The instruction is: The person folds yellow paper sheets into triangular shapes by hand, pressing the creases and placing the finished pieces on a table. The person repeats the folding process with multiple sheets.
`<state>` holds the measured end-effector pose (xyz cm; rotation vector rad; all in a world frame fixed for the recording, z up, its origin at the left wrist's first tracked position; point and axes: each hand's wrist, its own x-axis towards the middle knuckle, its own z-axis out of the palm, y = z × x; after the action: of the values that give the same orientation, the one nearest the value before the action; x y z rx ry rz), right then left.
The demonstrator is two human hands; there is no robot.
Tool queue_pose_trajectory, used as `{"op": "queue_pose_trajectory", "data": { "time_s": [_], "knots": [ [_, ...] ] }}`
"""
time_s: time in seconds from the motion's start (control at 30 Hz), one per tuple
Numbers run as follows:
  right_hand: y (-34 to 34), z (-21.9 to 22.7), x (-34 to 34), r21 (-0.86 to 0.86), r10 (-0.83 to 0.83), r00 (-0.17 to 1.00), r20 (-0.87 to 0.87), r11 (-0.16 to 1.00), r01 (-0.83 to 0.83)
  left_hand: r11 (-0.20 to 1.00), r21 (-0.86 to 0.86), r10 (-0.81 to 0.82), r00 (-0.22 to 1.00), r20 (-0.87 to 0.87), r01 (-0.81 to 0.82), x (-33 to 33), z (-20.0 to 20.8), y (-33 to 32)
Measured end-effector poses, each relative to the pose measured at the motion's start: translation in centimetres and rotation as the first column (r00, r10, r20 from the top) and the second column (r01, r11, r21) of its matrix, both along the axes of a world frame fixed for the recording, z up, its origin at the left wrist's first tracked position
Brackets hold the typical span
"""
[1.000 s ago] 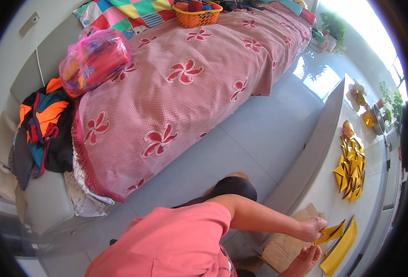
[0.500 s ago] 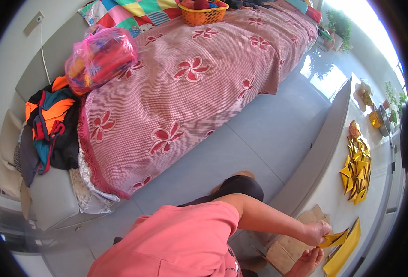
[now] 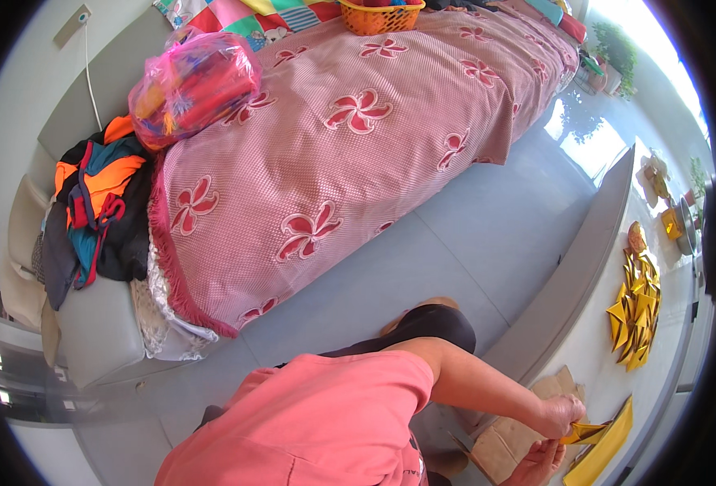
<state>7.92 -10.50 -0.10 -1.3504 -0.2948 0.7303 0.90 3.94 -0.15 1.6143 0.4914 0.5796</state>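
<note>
My left hand (image 3: 562, 415) grips a piece of folded gold paper (image 3: 586, 432) with its fingers closed. Just below it, my right hand (image 3: 539, 462) pinches the near end of the same paper; its fingertips are partly hidden. A flat strip of gold paper sheets (image 3: 605, 449) lies on the table beside the hands. Under and beside the wrists is a brown cardboard piece (image 3: 510, 441). Farther along the table rests a heap of folded gold paper pieces (image 3: 638, 312), pointed and overlapping.
The pale table (image 3: 578, 336) runs along the right, with a metal pot (image 3: 685, 227) at its far end. A bed with a pink flowered cover (image 3: 317, 162) stands to the left, holding an orange basket (image 3: 381, 19) and a pink plastic bag (image 3: 200, 89). Clothes (image 3: 103, 202) lie beside it.
The view has shifted, so the room sits slightly farther right in the picture. Both hands keep hold of the gold paper, which now looks narrower and more folded together.
</note>
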Motion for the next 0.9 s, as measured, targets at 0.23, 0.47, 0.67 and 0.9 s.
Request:
{"op": "queue_pose_trajectory", "data": {
  "time_s": [0.23, 0.47, 0.67, 0.9],
  "knots": [
    [0.6, 0.8, -0.6, -0.215, 0.060, 0.966, 0.251, 0.977, -0.005, 0.999, 0.000, 0.033, 0.998, -0.050, -0.033, -0.7, 0.4, 0.2],
    [0.8, 1.9, -1.7, -0.266, 0.070, 0.941, 0.332, 0.964, 0.022, 0.998, -0.067, 0.019, 0.999, 0.042, -0.017, -1.1, 0.3, 0.0],
    [0.9, 1.7, -1.5, -0.196, 0.095, 0.953, 0.289, 0.980, -0.038, 0.993, -0.114, 0.009, 1.000, 0.028, -0.005, -1.9, 1.4, 0.2],
    [0.6, 0.0, -0.4, 0.017, 0.100, 0.992, 0.071, 0.995, -0.101, 0.991, -0.132, 0.011, 1.000, -0.016, -0.013, -2.0, 1.5, 0.5]
  ]
}}
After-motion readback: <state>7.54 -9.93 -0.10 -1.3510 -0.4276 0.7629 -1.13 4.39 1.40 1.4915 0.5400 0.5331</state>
